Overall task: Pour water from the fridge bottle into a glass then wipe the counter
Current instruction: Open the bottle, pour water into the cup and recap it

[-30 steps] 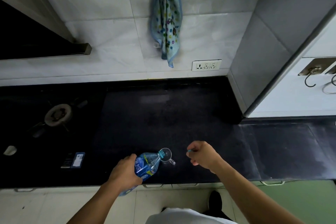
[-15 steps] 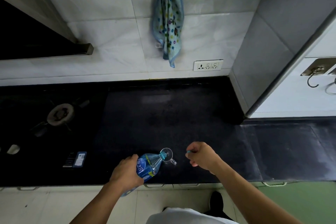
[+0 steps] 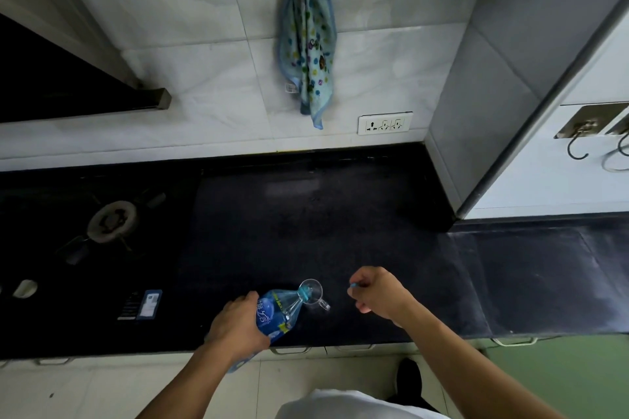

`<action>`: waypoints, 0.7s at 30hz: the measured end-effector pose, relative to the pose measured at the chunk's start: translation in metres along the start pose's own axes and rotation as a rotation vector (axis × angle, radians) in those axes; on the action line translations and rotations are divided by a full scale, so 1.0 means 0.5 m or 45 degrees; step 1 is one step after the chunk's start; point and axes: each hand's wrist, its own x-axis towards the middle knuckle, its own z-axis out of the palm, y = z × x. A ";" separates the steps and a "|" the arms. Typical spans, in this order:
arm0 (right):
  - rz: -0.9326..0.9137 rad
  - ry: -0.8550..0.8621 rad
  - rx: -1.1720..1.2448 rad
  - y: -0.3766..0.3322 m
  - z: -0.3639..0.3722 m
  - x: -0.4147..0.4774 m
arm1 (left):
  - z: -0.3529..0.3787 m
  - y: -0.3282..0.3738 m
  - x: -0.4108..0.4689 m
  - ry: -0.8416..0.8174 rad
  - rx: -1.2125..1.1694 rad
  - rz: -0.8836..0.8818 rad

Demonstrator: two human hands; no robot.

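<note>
Near front edge of bench (image 3: 340, 231): left grip (image 3: 238, 323) wrapped round tilted bottle (image 3: 277, 311), neck at glass (image 3: 312, 291) rim; right grip (image 3: 377, 292) pinching blue cap (image 3: 352, 285), apart from glass.

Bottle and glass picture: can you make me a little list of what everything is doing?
bottle: blue label, tipped, mouth at the glass rim
glass: clear, with a handle, standing on the counter
left hand: gripping the bottle
right hand: beside the glass, pinching a small blue thing, probably the cap
cloth: dotted, hanging on a wall hook
counter: dark; any spill too hard to see
</note>
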 end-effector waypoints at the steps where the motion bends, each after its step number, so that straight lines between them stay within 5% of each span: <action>1: 0.000 -0.001 0.004 0.000 0.000 0.000 | 0.000 0.000 0.000 -0.001 0.004 0.001; 21: 0.005 -0.019 0.018 0.001 -0.002 -0.004 | -0.002 -0.006 -0.009 -0.007 -0.039 -0.010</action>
